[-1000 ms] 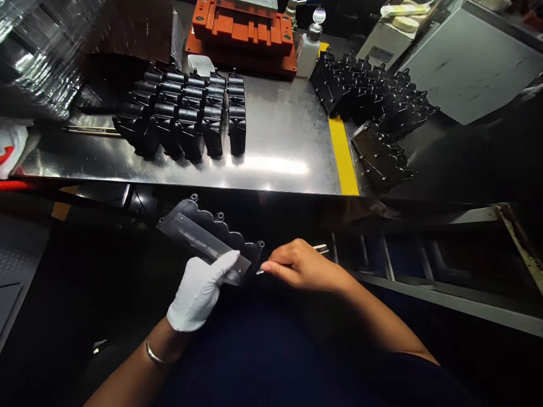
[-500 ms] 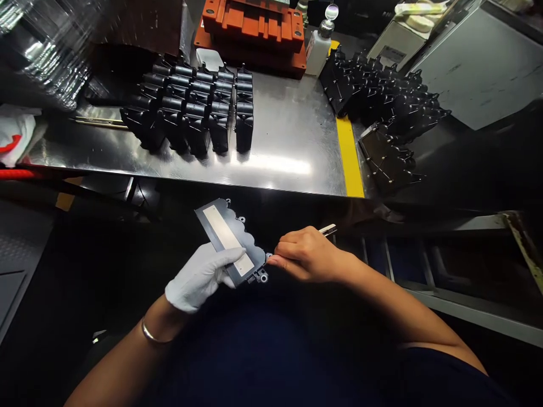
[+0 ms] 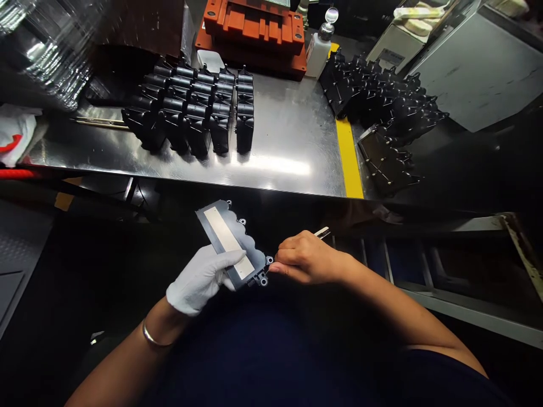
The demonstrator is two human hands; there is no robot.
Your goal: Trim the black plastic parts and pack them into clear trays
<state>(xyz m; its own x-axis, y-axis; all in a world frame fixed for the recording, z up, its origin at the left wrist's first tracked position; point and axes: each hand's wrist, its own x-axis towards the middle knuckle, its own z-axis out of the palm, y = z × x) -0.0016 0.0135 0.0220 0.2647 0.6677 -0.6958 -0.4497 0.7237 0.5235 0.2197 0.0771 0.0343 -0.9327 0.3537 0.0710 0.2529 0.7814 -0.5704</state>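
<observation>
head cam view, only one here: the left hand (image 3: 193, 281) is in a white glove and it's clamped on a dark plastic part (image 3: 250, 246), thumb lying across the pale strip (image 3: 217, 226) on its flat face. the part is up in the air just off the near edge of the metal bench (image 3: 288, 141), tilted, wavy edge with the little ring tabs facing up and right. there's a metal bangle (image 3: 151, 334) on that wrist.

right hand (image 3: 303, 257) is bare, fingers closed tight around a thin tool (image 3: 323, 232), back end poking out behind the knuckles. fingertips are right at the lower right corner of the part; can't really tell if the tip is touching it.

on the bench there's a bunch of black parts (image 3: 197, 110) standing in rows on the left, the end row a hair apart. another pile of black pieces (image 3: 386, 102) sits over on the right past the yellow tape (image 3: 351, 164). orange block (image 3: 254, 37) and white bottle (image 3: 317, 55) are at the back.
</observation>
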